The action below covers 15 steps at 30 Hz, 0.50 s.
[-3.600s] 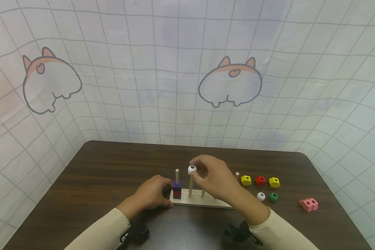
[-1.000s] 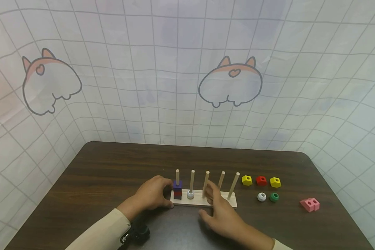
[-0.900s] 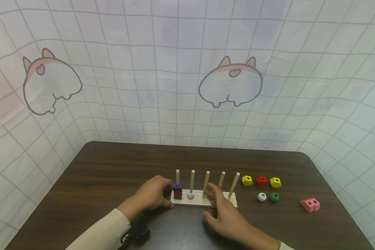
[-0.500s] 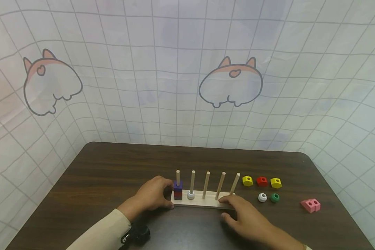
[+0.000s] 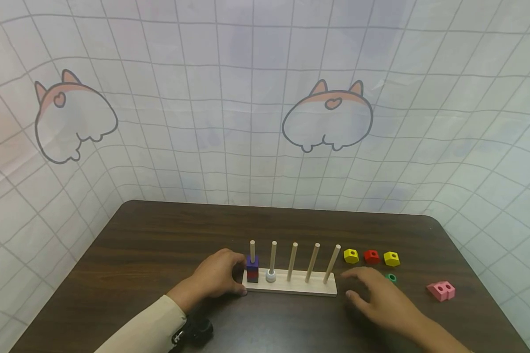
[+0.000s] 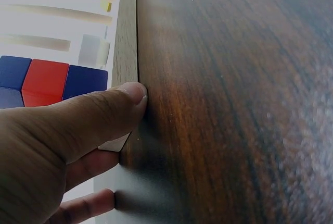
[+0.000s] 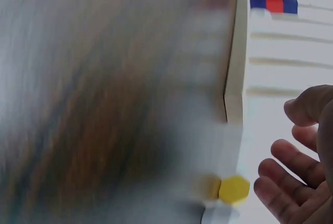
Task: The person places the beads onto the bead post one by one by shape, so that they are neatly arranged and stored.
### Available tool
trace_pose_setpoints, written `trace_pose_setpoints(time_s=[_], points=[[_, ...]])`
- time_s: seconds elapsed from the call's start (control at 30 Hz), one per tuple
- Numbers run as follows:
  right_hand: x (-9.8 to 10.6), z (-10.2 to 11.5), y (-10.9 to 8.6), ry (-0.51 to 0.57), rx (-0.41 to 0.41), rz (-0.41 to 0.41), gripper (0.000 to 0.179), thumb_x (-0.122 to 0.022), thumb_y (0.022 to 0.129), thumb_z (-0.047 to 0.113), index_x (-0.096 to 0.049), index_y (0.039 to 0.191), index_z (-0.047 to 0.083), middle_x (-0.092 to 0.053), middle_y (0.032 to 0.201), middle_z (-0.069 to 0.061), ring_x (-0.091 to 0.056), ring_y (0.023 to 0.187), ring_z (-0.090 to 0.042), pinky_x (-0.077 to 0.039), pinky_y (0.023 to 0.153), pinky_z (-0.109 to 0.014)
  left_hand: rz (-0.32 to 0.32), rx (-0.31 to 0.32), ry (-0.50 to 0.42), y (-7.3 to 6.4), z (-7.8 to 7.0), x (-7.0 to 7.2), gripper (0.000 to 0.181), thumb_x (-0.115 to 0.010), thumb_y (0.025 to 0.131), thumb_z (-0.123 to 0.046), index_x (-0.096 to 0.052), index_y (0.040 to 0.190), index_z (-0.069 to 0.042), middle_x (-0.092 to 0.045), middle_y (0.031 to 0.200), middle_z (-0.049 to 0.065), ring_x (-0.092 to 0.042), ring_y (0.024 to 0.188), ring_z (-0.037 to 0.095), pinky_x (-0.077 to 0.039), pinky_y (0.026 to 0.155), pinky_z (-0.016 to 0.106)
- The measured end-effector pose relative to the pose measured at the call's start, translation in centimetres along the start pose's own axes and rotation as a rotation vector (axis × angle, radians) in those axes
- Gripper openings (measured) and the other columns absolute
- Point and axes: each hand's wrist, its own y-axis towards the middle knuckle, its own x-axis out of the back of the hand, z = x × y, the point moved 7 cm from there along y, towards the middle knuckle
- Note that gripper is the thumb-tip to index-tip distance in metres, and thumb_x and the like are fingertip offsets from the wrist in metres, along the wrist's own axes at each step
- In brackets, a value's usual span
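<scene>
A pale wooden peg board (image 5: 309,287) with several upright pegs stands in the middle of the table. On its leftmost peg sit blue, red and blue blocks (image 6: 44,81); a white bead (image 5: 271,275) lies at the foot of the second peg. My left hand (image 5: 216,274) grips the board's left end, thumb (image 6: 134,92) on the front edge. Off the board's right end my right hand (image 5: 380,296) reaches out with loose, parted fingers, holding nothing. It covers the place of a second white bead and part of a green bead (image 5: 390,278).
Behind the right hand are two yellow blocks (image 5: 351,256) (image 5: 391,259) with a red block (image 5: 372,256) between them. Pink blocks (image 5: 442,290) lie farther right on the dark wooden table (image 5: 181,223). A white gridded curtain (image 5: 247,122) rises behind the table.
The white bead has gone from my right hand's pinch atop the second peg to its base. My right hand has let go and moved right past the board. The left hand stays put.
</scene>
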Motion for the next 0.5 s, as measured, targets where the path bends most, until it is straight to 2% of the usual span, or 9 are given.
trace_pose_setpoints(time_s=[0.17,0.27,0.5], points=[[1.4,-1.9,-0.2,-0.034,-0.029,-0.061,0.037,-0.084,0.082,0.009,-0.068,0.116,0.011,-0.068,0.115,0.000,-0.066,0.105,-0.023,-0.055,0.087,-0.047,0.004,0.008,0.002,0.0,0.1,-0.1,0.047,-0.098,0.062,-0.033,-0.072,0.097,-0.019,-0.068,0.099,0.000,-0.061,0.099,0.022,-0.052,0.082,0.047],[1.7,-2.9,-0.4,-0.052,-0.037,-0.073,0.038,-0.085,0.081,0.009,-0.069,0.116,0.009,-0.069,0.114,-0.002,-0.065,0.105,-0.025,-0.054,0.086,-0.049,0.005,0.011,0.003,0.0,0.1,0.0,0.047,-0.098,0.062,-0.033,-0.072,0.097,-0.019,-0.068,0.099,0.000,-0.061,0.098,0.021,-0.052,0.082,0.046],[1.8,-4.6,-0.7,-0.052,-0.068,-0.067,0.036,-0.085,0.081,0.008,-0.070,0.113,0.006,-0.070,0.107,-0.002,-0.065,0.095,-0.021,-0.055,0.080,-0.047,0.005,0.010,0.001,0.0,0.0,0.0,0.046,-0.099,0.062,-0.033,-0.072,0.097,-0.019,-0.066,0.097,-0.002,-0.059,0.093,0.018,-0.052,0.079,0.044]])
